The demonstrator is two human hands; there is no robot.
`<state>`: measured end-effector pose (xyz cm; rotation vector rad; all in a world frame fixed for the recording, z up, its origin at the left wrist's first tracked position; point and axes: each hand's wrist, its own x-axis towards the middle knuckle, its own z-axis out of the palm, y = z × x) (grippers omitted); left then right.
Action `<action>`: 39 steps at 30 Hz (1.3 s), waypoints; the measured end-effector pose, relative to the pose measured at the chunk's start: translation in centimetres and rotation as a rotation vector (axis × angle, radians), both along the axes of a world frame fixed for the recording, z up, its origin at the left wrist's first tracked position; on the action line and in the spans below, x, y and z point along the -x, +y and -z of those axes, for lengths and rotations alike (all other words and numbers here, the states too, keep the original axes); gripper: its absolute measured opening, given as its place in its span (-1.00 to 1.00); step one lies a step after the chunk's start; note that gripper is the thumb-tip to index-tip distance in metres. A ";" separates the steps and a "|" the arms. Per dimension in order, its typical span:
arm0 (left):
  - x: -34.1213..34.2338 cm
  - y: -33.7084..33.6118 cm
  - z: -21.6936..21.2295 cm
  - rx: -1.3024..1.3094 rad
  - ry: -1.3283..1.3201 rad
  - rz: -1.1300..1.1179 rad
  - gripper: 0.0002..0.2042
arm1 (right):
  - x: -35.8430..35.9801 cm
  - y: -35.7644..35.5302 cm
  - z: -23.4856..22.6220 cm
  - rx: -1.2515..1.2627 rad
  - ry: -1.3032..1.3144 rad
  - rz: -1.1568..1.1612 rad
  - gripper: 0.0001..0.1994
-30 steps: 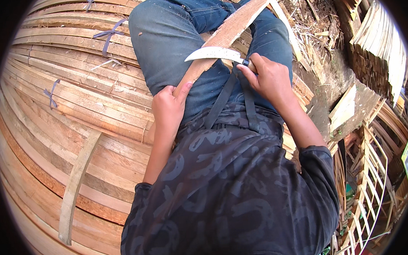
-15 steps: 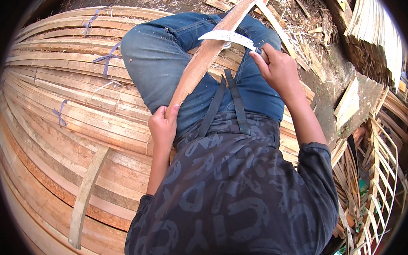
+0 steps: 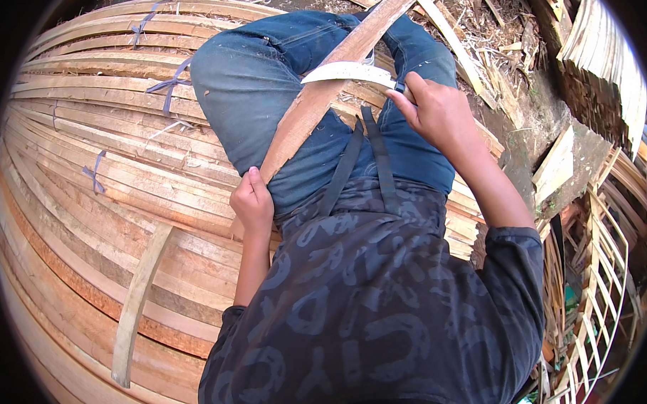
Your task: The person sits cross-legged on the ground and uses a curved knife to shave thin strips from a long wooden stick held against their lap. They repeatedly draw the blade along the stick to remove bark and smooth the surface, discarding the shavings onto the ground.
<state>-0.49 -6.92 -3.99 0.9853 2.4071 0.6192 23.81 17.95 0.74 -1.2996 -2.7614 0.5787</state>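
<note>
Stacked wooden boards (image 3: 158,151) are being seen across the left side, some being bound with purple ties (image 3: 168,85), and a loose wooden stick (image 3: 138,308) is being supported on top of them. Toward the upper right, wood scraps (image 3: 503,71) are being shown strewn about beside a stack of thin slats (image 3: 604,67). Between these, a long plank (image 3: 299,128) is being held slantwise over the legs in blue jeans (image 3: 241,84), its far end being cropped by the upper edge. Its near end is being grasped by the fingers of the left hand (image 3: 253,202), the thumb being laid on top. By the clenched fingers of the right hand (image 3: 440,114), a curved knife (image 3: 351,72) is being gripped at its handle. Its white blade is being held crosswise over the plank, the tip being pointed left; whether the wood is being touched cannot be told.
</note>
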 end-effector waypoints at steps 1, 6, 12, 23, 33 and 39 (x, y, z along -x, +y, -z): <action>0.0 0.1 0.0 0.023 0.008 -0.003 -0.61 | 0.1 0.0 0.1 -0.018 -0.028 -0.013 -0.60; 0.3 0.3 -0.2 0.054 0.021 0.035 -0.60 | -0.6 0.6 2.4 -0.086 -0.076 -0.067 -0.60; 0.1 0.8 -0.5 0.052 0.009 0.023 -0.59 | -1.9 3.4 3.3 -0.186 -0.146 -0.021 -0.59; 0.7 1.6 -0.6 0.076 -0.008 0.008 -0.54 | -12.4 12.4 2.1 -0.216 -0.344 0.600 -0.49; 2.8 0.5 0.4 0.077 -0.389 -0.011 -0.46 | -4.2 -0.3 3.1 0.073 0.268 0.520 -0.69; 4.3 0.8 0.5 0.171 -0.639 -0.053 -0.44 | 0.3 -2.0 1.4 0.049 0.259 0.222 -0.66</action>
